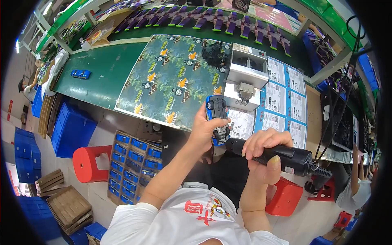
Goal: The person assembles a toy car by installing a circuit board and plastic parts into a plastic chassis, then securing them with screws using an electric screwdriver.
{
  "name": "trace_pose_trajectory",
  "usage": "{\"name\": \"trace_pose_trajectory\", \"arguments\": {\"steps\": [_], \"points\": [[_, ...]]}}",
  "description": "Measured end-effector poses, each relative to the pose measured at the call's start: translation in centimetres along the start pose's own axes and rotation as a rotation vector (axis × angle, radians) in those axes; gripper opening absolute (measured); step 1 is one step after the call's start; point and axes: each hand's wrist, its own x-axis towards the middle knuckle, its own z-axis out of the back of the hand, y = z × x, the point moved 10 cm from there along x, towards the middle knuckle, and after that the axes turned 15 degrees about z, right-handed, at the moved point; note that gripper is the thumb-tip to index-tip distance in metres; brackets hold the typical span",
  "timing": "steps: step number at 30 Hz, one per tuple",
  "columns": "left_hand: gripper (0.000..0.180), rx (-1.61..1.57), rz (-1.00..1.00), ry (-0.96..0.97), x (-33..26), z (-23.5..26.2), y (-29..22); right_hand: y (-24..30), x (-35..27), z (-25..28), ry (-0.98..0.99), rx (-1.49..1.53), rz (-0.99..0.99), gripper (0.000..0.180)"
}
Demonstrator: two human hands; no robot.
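My left hand (pixel 204 124) is closed around a blue toy car (pixel 217 115), its black underside turned up toward me. Gripped in my right hand (pixel 267 149) is a black electric screwdriver (pixel 290 157), held sideways, with its cord end to the right. The screwdriver's front end lies close to the lower end of the car; whether they touch is hard to tell. Just beyond the car stands a grey metal screw feeder (pixel 247 67). Next to this machine sits a heap of small black parts (pixel 215 54) on the patterned sheet (pixel 163 87).
Another blue toy car (pixel 80 74) rests on the green bench at left. Several more fill a cardboard tray (pixel 130 167) below. Red stools (pixel 87 164) flank me. Purple items line the conveyor (pixel 196 18) at the back. Black cords (pixel 345 81) hang at right.
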Motion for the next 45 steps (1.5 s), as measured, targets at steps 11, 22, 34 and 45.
{"name": "trace_pose_trajectory", "arguments": {"steps": [11, 22, 34, 45], "points": [[0.073, -0.002, -0.008, 0.023, 0.0, -0.2, -0.7, 1.6, 2.1, 1.9, -0.028, 0.141, 0.100, 0.044], [0.050, -0.047, 0.109, 0.031, 0.5, 1.3, 2.1, -6.4, 11.7, 19.0, -0.706, 0.050, 0.249, 0.042], [0.070, -0.160, 0.296, 0.236, -0.5, 1.3, 7.7, -6.8, -2.1, 14.8, -0.582, -0.407, -0.125, 0.043], [0.086, 0.113, -0.038, 0.053, -2.5, 1.9, 7.2, -5.5, -6.7, 2.5, 0.278, -1.245, -0.010, 0.049]]}}
